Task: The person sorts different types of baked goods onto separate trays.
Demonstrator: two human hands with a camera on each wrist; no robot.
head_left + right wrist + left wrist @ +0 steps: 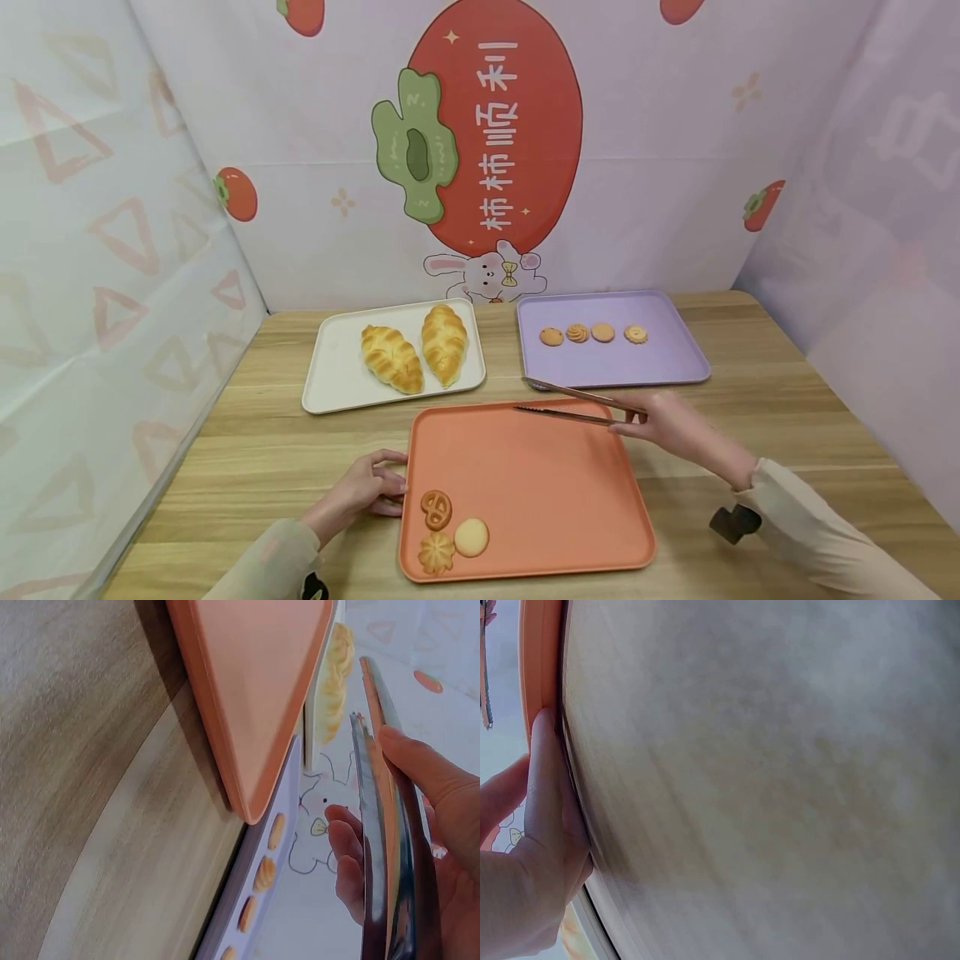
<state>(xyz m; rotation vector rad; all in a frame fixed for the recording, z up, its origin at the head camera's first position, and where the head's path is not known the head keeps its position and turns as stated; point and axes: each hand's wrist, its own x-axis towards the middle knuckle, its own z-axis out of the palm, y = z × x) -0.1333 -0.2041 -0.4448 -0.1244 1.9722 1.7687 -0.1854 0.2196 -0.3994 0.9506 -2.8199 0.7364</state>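
My right hand grips a pair of metal tongs near their rear end. The tongs' arms stand apart, tips pointing left, over the far part of the orange tray. Nothing shows between their tips. My left hand rests against the orange tray's left rim, fingers touching its edge; the left wrist view shows a fairly straight digit along the rim. In that tray's near left corner lie a pretzel-shaped cookie, a flower-shaped cookie and a plain round cookie.
Behind, on the left, a white tray bears two croissant-like breads. A purple tray at the back right holds several cookies in a row. All stand on a wooden table, with a printed cloth behind.
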